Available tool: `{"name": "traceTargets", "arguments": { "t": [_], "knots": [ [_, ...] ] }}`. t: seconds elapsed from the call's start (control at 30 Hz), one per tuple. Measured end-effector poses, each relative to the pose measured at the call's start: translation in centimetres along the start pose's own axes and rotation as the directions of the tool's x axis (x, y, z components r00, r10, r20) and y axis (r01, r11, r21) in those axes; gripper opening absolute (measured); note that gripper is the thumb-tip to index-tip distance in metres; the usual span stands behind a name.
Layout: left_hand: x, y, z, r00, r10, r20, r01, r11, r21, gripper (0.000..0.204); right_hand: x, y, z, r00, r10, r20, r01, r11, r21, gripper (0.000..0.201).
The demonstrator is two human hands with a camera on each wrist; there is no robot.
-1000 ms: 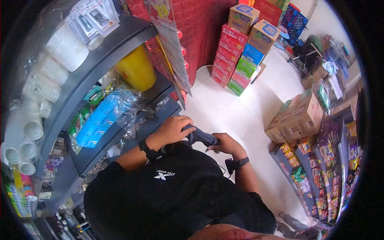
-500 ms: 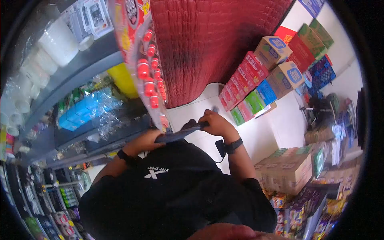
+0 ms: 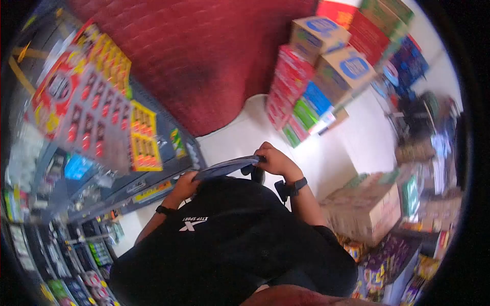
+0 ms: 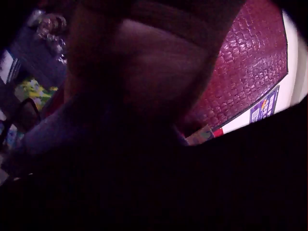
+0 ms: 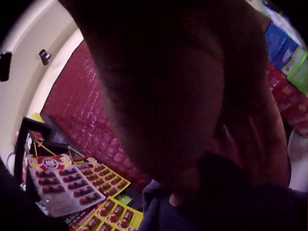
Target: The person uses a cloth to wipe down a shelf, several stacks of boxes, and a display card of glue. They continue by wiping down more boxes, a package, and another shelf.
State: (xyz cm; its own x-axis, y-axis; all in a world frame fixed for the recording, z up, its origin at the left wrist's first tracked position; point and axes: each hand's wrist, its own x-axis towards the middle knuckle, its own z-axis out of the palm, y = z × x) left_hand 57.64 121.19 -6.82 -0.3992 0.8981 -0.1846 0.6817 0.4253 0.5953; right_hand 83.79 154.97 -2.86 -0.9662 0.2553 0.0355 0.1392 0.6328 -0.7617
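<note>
A dark blue-grey cloth (image 3: 227, 167) is stretched in a narrow band between both hands, in front of the black shirt (image 3: 240, 224). The left hand (image 3: 185, 186) grips its left end at waist height. Higher and to the right, the right hand (image 3: 278, 162) holds the other end with bent fingers. In the right wrist view the cloth (image 5: 156, 202) shows below the thumb, and the hand is in deep shadow. The left wrist view is mostly dark; part of the cloth (image 4: 57, 127) shows beside the hand, whose fingers are hidden.
Hanging cards of red-capped items (image 3: 94, 109) and a grey shelf (image 3: 168, 168) stand at left. A red padded panel (image 3: 204, 56) is ahead. Stacked cartons (image 3: 326, 71) stand on the white floor (image 3: 347, 153), with another carton (image 3: 365, 209) at right.
The cloth has gone from bunched up at the waist to drawn out between hands that moved apart. The head view has swung, bringing the hanging cards and red panel further into view.
</note>
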Motion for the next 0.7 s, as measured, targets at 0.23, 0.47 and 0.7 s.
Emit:
{"name": "traceTargets", "arguments": {
  "t": [0.23, 0.47, 0.7],
  "knots": [
    [10.1, 17.2, 6.1, 0.982, 0.038, 0.184, 0.064, 0.853, -0.518, 0.028, -16.4, 6.4, -10.0, 0.895, 0.441, 0.069, -0.445, 0.868, 0.219, 0.024],
    [19.0, 32.2, 14.7, 0.923, 0.154, 0.353, 0.166, 0.667, -0.726, 0.034, -28.1, 12.0, -17.5, 0.795, 0.591, -0.135, -0.519, 0.779, 0.351, 0.035],
    [34.0, 48.8, 21.1, 0.803, 0.395, 0.446, 0.002, 0.747, -0.665, 0.026, -38.2, 17.9, -29.1, 0.556, 0.602, -0.574, -0.49, 0.795, 0.359, 0.042]
  ]
}}
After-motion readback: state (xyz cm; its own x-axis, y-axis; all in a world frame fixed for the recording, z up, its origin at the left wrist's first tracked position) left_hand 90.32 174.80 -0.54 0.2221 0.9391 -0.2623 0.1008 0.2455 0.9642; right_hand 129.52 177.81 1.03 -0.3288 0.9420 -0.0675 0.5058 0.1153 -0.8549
